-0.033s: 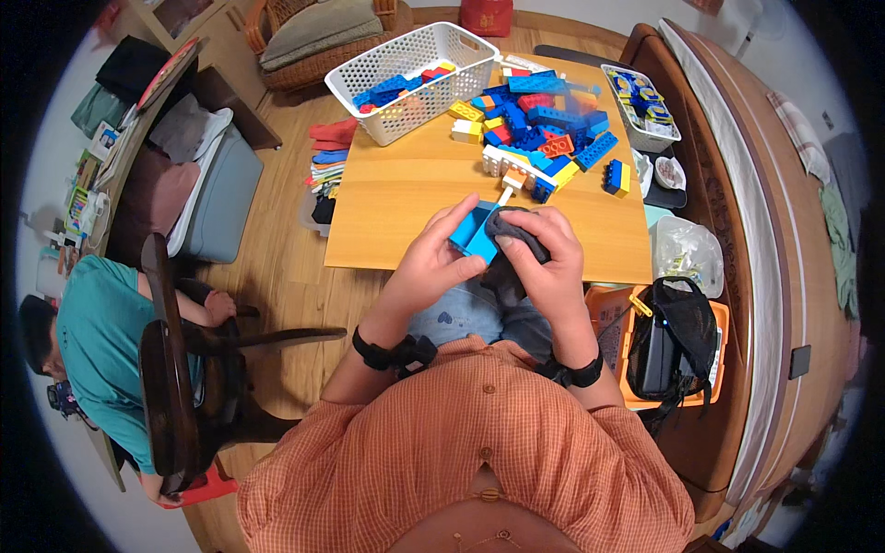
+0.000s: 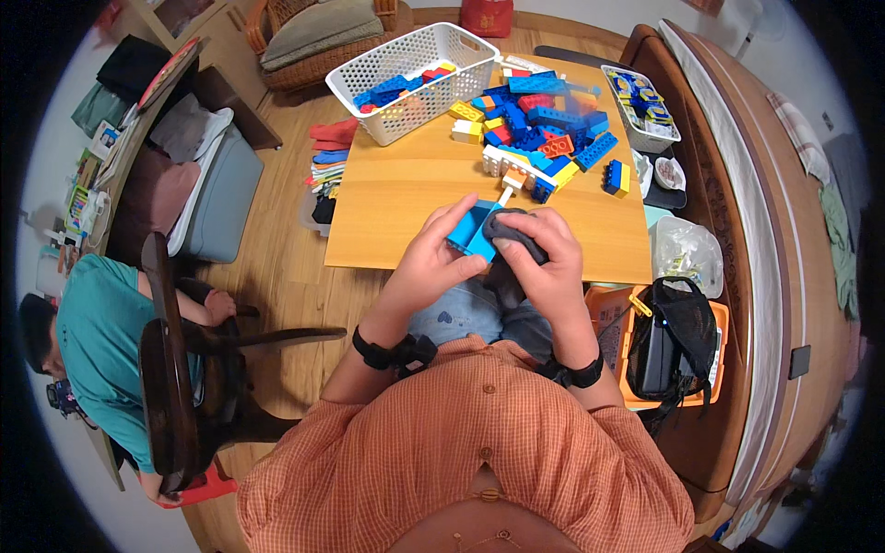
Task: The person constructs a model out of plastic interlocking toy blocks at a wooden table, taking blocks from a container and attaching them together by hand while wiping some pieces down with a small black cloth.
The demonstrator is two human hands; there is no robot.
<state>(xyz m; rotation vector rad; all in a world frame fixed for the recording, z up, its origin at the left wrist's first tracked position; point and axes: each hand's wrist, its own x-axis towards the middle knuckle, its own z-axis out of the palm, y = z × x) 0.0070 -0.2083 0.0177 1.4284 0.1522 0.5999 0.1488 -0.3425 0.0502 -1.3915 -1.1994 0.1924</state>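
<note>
Over the near edge of the table, my left hand (image 2: 435, 251) grips a blue toy brick (image 2: 472, 230) with an open, box-like hollow. My right hand (image 2: 544, 247) has a dark grey cloth (image 2: 505, 278) bunched in its fingers and presses it to the brick's right side. Part of the cloth hangs below that hand. Just beyond the brick, a small white piece (image 2: 506, 194) with an orange top stands near the pile of mixed building bricks (image 2: 544, 124). My fingers and the cloth hide part of the blue brick.
A white perforated basket (image 2: 406, 115) with more bricks stands at the table's (image 2: 378, 212) far left. One blue-and-yellow brick (image 2: 617, 178) lies by the right edge. An orange crate (image 2: 724, 350) with a black mesh bag is on the right. To the left, a person sits beside a dark wooden chair (image 2: 166, 369).
The cloth has shifted slightly against the blue brick under my right fingers. My left hand and the other bricks look unmoved.
</note>
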